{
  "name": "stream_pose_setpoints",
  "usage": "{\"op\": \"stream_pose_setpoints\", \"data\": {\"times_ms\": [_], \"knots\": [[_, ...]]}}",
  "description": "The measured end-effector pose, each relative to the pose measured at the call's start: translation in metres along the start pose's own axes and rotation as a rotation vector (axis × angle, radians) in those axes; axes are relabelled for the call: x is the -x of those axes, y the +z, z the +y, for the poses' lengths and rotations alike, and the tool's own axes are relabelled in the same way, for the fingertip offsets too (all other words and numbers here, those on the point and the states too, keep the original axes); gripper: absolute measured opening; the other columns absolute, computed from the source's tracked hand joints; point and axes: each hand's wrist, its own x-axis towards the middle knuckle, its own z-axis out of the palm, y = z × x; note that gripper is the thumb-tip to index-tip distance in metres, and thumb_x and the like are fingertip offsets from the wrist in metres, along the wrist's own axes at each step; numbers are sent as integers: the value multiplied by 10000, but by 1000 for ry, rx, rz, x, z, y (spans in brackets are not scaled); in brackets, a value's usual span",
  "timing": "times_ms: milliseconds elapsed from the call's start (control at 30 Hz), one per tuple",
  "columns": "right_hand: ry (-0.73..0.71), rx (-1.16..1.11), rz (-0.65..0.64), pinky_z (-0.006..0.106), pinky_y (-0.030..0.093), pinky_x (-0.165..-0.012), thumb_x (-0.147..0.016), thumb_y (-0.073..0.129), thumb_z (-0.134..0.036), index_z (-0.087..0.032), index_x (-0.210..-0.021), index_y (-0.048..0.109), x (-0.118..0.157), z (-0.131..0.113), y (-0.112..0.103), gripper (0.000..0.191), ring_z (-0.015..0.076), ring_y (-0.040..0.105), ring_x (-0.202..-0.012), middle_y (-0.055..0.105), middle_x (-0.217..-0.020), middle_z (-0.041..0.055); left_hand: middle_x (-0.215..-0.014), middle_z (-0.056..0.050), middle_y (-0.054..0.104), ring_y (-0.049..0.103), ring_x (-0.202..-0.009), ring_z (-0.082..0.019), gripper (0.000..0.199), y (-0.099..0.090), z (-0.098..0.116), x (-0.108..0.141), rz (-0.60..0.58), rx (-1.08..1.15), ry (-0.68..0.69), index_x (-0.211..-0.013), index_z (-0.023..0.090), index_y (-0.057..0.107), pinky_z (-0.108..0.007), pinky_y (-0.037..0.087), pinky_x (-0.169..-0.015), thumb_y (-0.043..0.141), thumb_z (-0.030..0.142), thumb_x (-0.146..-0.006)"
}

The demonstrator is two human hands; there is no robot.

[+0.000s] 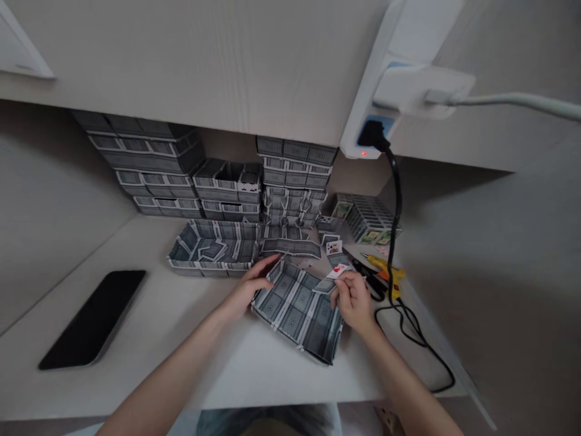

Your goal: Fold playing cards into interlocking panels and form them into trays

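Observation:
A shallow open box built from grey-backed playing cards (297,306) lies tilted on the desk between my hands. My left hand (255,283) grips its left rim, with the thumb inside and the fingers behind. Over the box's right rim, my right hand (351,298) pinches a folded playing card (338,271) showing a red pip on white. A second card box (213,264) stands just left of my left hand, with loose cards inside. Behind the held box lie a joined strip of cards (291,247) and a face card (334,247).
Stacked card boxes (158,163) line the back. Boxed card decks (370,218), a yellow glue gun (385,269) and black scissors (373,283) sit at right. A black cord (397,200) hangs from the power strip (376,109). A phone (93,319) lies at left.

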Motion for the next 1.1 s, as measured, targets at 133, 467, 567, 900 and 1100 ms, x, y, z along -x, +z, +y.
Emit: {"op": "stream_pose_setpoints", "data": {"times_ms": [133,467,567,900,1100], "knots": [[-20,-16,-97,194,330,-336,-846,369,-314,-218,-866,352,0,5,-3,100,90,441,-305,444,-403,-100,-1244,-7,478,423,-1125,-250,709,-1,0,-3,-81,52,11,-1226,220,417,-372,321,-917,413,89,-529],[75,10,-172,302,523,-552,-836,355,-394,-230,-854,333,-36,-5,6,166,141,621,-555,606,-654,-8,-1043,-22,615,522,-1000,-206,356,6,-12,-3,247,-181,137,-988,187,601,-307,392,-830,468,206,-659],[103,-64,-193,310,534,-584,-809,409,-409,-222,-823,367,-44,-13,12,192,154,635,-645,593,-675,-4,-1014,-34,633,543,-970,-192,320,9,-16,-4,320,-111,150,-986,186,603,-282,404,-808,507,286,-698],[68,25,-535,261,508,-637,-804,459,-281,-201,-890,439,-26,-54,24,120,133,630,-710,597,-766,15,-880,-36,660,582,-846,-174,247,8,-23,-9,385,-152,159,-846,151,648,-256,431,-733,503,286,-699],[-116,303,-725,260,471,-708,-786,502,-226,-271,-1189,390,-19,-53,32,421,128,589,-773,582,-896,25,-798,-31,657,586,-807,-166,170,13,-23,-4,259,-224,245,-721,150,626,-268,433,-756,473,222,-701]]}}
